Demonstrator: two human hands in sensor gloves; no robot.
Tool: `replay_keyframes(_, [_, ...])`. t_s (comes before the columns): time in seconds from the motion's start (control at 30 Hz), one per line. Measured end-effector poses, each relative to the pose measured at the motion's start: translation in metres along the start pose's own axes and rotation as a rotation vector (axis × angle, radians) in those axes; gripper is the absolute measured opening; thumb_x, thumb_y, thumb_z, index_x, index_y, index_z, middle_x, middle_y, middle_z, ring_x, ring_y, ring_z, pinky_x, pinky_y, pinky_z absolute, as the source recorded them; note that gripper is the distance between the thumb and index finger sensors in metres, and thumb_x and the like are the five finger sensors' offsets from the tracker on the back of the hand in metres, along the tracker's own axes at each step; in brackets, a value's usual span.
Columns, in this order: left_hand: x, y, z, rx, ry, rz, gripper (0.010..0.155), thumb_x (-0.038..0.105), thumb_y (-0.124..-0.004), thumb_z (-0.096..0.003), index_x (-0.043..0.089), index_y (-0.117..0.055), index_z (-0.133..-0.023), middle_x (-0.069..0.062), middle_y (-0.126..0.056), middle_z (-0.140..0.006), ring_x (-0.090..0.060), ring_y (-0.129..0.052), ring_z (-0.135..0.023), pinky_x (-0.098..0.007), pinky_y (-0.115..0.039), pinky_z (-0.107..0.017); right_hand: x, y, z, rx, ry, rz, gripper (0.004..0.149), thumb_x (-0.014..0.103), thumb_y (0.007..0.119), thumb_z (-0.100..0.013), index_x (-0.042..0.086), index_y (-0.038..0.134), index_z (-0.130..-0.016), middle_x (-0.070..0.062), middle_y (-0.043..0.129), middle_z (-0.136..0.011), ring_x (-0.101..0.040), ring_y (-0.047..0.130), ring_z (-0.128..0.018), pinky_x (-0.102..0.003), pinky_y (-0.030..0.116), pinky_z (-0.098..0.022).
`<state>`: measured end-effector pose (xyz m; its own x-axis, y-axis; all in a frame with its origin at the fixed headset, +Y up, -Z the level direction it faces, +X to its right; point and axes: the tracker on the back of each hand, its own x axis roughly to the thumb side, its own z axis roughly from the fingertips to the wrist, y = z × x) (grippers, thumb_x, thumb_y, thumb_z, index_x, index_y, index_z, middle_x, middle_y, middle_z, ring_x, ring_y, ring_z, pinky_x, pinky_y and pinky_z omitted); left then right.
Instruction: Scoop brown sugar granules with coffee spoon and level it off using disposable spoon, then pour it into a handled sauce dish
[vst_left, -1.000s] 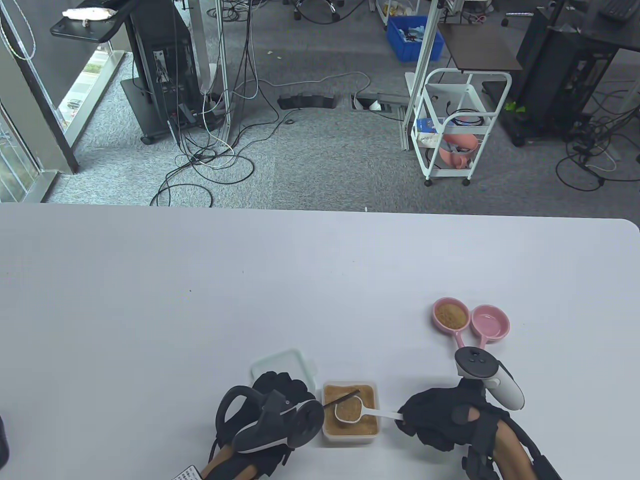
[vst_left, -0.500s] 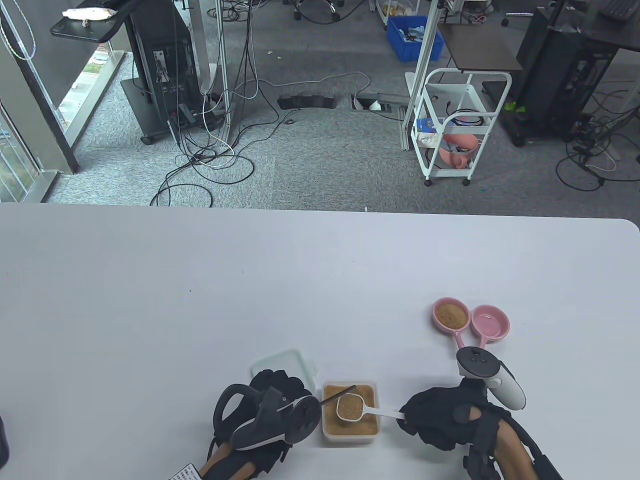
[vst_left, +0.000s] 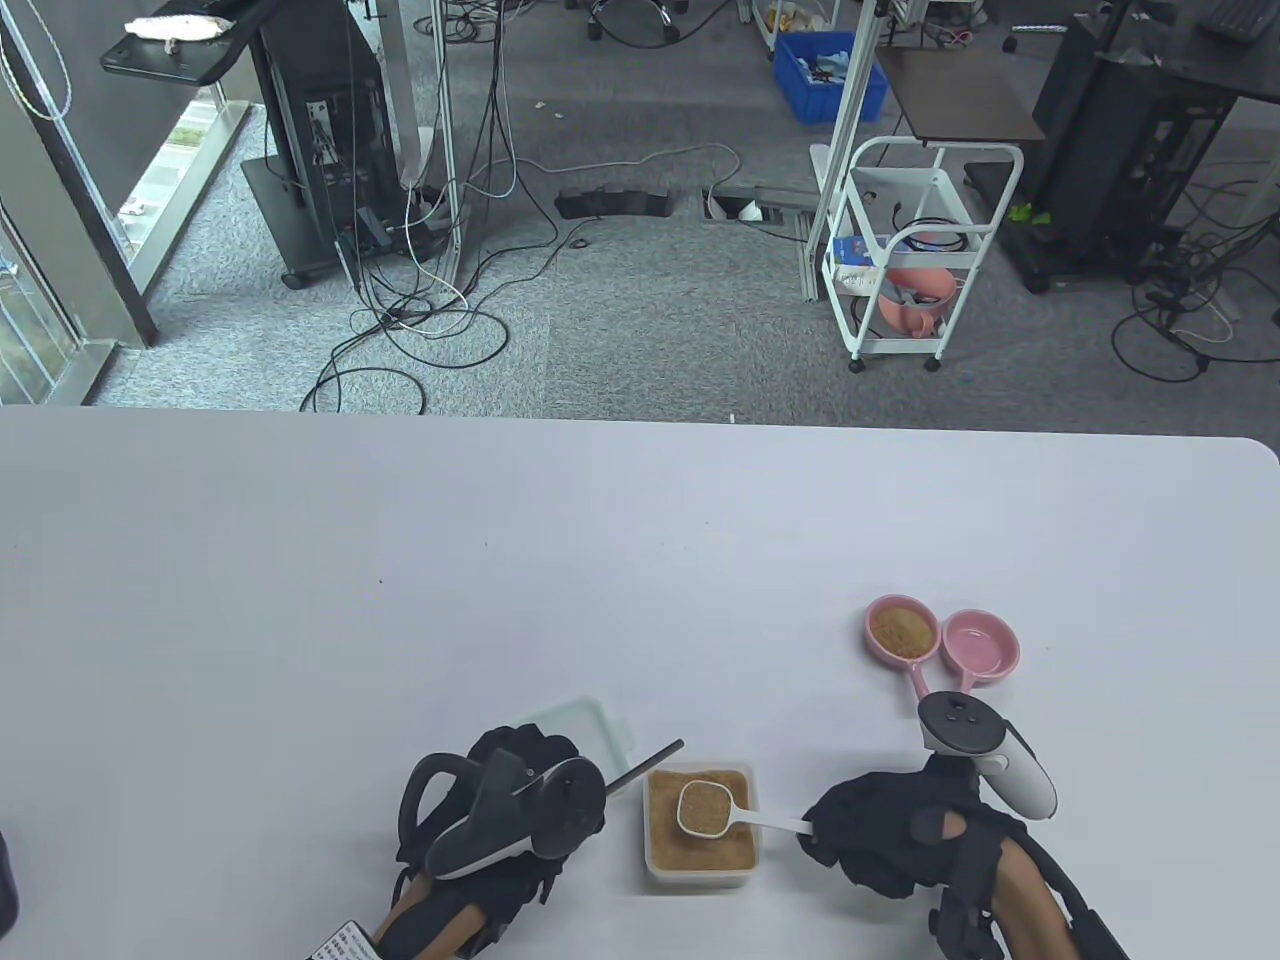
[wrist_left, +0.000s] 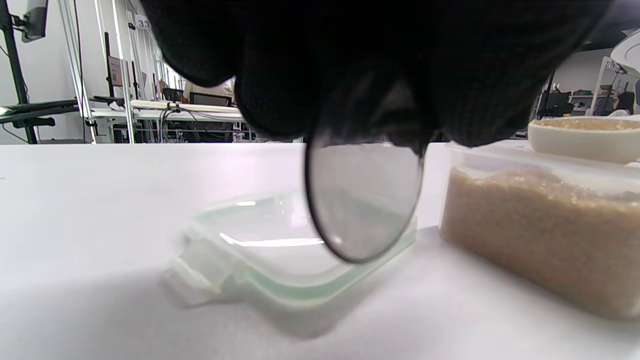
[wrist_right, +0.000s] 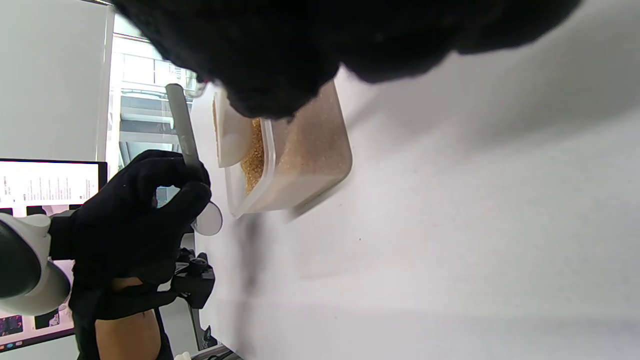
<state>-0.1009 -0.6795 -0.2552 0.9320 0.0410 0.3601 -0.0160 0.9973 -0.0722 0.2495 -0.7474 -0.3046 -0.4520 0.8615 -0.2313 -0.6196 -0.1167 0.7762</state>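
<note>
A clear tub of brown sugar (vst_left: 699, 858) sits at the table's near edge. My right hand (vst_left: 880, 835) grips the handle of the white coffee spoon (vst_left: 706, 806), whose bowl is full of sugar and held level above the tub; the same spoon (wrist_right: 231, 131) shows in the right wrist view. My left hand (vst_left: 520, 800) pinches the dark translucent disposable spoon (vst_left: 645, 765), its handle pointing up and right, clear of the tub. The disposable spoon's bowl (wrist_left: 363, 200) hangs below my left fingers. Two pink handled sauce dishes stand to the right: one (vst_left: 902, 631) with sugar, one (vst_left: 981, 646) without.
The tub's clear lid (vst_left: 585, 725) lies flat on the table just left of the tub, partly under my left hand. The lid (wrist_left: 280, 250) is also near in the left wrist view. Beyond the table's far edge are a white cart (vst_left: 915, 255) and floor cables.
My left hand drew back to the left, lifting the disposable spoon off the coffee spoon and out of the tub. The coffee spoon's sugar now sits level; my right hand barely moved.
</note>
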Motion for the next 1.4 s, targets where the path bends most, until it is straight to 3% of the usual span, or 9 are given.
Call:
replay_keyframes(0.2, [0.004,-0.012,-0.005,-0.085,-0.01,-0.041,0.04,0.058,-0.084,-0.0402,0.041,-0.089,-0.076,0.017,-0.092,-0.077,-0.014,-0.096,-0.079,-0.047,-0.07,-0.075,0.0,-0.001,0.0,-0.004,0.004,0.006,0.043,0.038,0.078,-0.05,0.009,0.092,-0.079,0.002,0.099,-0.037,-0.02,0.094,-0.012,-0.048,0.081,-0.031])
replay_keyframes(0.57, [0.0,-0.003,-0.001,-0.034,-0.006,-0.012,0.04,0.058,-0.084,-0.0402,0.041,-0.089,-0.076,0.017,-0.093,-0.077,-0.014,-0.096,-0.079,-0.047,-0.07,-0.075,0.0,-0.001,0.001,-0.008,-0.003,0.005,0.043,0.038,0.078,-0.05,0.009,0.092,-0.079,0.002,0.099,-0.037,-0.02,0.094,-0.012,-0.048,0.081,-0.032])
replay_keyframes(0.97, [0.003,-0.016,-0.005,-0.105,-0.013,-0.022,0.04,0.058,-0.084,-0.0402,0.041,-0.09,-0.076,0.017,-0.093,-0.077,-0.014,-0.097,-0.078,-0.047,-0.071,-0.075,0.0,-0.001,0.001,-0.008,0.003,0.013,0.043,0.038,0.078,-0.05,0.009,0.092,-0.079,0.001,0.099,-0.037,-0.02,0.094,-0.012,-0.048,0.081,-0.032])
replay_keyframes(1.4, [0.0,-0.012,-0.003,-0.074,-0.007,0.001,0.04,0.058,-0.084,-0.0404,0.041,-0.089,-0.076,0.017,-0.093,-0.077,-0.014,-0.097,-0.078,-0.047,-0.071,-0.075,0.0,-0.001,0.001,-0.012,-0.007,0.006,0.043,0.038,0.078,-0.05,0.01,0.091,-0.079,0.001,0.099,-0.037,-0.02,0.094,-0.012,-0.048,0.081,-0.032])
